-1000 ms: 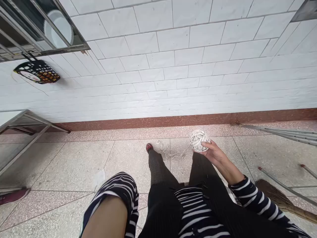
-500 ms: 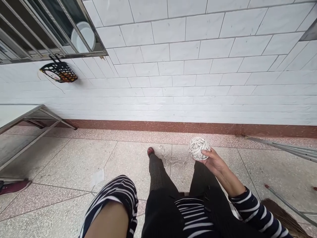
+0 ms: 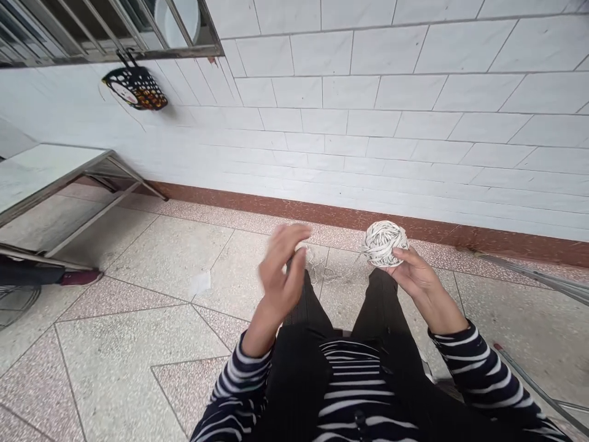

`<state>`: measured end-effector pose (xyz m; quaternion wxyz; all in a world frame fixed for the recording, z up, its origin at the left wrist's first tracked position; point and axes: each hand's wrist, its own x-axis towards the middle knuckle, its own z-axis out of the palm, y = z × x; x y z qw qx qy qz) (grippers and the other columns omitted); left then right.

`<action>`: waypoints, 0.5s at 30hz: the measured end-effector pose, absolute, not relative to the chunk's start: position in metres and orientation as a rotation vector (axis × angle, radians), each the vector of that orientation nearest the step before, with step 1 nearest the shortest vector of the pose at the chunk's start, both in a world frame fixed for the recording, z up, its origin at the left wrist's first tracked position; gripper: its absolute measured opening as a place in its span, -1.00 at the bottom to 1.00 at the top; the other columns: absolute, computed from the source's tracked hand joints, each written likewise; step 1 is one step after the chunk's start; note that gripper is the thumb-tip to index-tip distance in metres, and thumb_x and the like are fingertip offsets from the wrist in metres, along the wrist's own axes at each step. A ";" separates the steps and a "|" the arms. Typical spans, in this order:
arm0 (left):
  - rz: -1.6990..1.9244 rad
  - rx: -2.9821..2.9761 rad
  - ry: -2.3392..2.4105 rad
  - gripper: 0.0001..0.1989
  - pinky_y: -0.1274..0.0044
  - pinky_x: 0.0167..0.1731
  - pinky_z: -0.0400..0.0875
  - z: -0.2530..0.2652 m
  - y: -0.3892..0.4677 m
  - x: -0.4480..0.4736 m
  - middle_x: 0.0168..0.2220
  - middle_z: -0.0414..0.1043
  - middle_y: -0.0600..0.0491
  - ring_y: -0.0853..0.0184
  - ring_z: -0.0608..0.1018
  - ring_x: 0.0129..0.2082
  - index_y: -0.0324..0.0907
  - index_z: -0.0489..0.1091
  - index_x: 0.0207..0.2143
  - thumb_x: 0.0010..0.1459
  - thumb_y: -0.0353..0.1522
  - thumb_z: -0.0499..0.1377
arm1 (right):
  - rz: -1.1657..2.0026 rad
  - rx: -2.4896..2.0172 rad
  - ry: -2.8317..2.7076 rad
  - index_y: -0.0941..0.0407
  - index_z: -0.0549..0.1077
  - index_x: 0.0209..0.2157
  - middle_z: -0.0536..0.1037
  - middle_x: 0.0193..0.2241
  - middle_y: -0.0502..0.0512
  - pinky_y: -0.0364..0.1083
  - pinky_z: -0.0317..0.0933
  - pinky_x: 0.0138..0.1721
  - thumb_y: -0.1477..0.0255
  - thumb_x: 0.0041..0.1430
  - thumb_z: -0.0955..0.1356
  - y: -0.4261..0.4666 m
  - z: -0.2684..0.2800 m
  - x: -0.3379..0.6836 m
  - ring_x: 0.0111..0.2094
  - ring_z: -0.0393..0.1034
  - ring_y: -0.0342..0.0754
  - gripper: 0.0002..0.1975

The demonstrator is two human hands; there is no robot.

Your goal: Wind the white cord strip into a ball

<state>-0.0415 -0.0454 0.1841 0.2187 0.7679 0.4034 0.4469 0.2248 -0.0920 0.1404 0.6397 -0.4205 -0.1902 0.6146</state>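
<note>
A round ball of white yarn with dark gaps between its wraps sits in my right hand, the thumb pressed on its near side. My other fingers are mostly hidden beneath it. To the left, above my knee, my left hand is raised and slightly smeared by motion. Its thumb stands apart from the fingers and nothing shows between them. Loose strands of yarn lie on the floor between my legs, below and between the two hands.
A metal-framed table stands at the left, with another person's shoe near it. A black basket hangs from the window bars. White paper lies on the floor. Metal poles are at the right, before the tiled wall.
My left hand has come into view from the lower left, up beside the yarn ball. My right hand still holds the ball. The camera view has shifted and tilted.
</note>
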 end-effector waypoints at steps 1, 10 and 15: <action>1.212 2.041 1.123 -0.71 0.30 0.11 0.42 0.171 -0.042 -0.032 0.04 0.51 0.06 0.22 0.50 0.08 0.02 0.48 0.00 0.35 -0.28 0.02 | 1.409 -0.958 -0.438 -0.03 0.52 -0.08 0.66 -0.14 0.06 0.31 0.36 0.03 0.49 -0.18 0.55 -0.091 0.141 0.224 0.02 0.47 0.27 -0.47; 0.848 1.692 0.927 -0.68 0.43 0.16 0.35 0.089 -0.006 0.049 0.07 0.51 -0.01 0.23 0.52 0.10 -0.11 0.48 0.04 0.26 -0.30 0.14 | 1.477 -0.962 -0.462 -0.04 0.51 -0.08 0.64 -0.07 0.07 0.34 0.32 0.08 0.44 -0.16 0.51 -0.084 0.145 0.223 0.12 0.39 0.30 -0.50; 0.781 1.643 0.908 -0.72 0.42 0.09 0.39 0.081 -0.004 0.061 0.01 0.55 -0.01 0.19 0.55 0.04 -0.16 0.55 -0.05 0.25 -0.32 0.14 | 1.481 -0.974 -0.452 -0.05 0.50 -0.06 0.64 -0.07 0.07 0.32 0.31 0.10 0.45 -0.17 0.52 -0.084 0.141 0.223 0.14 0.38 0.30 -0.46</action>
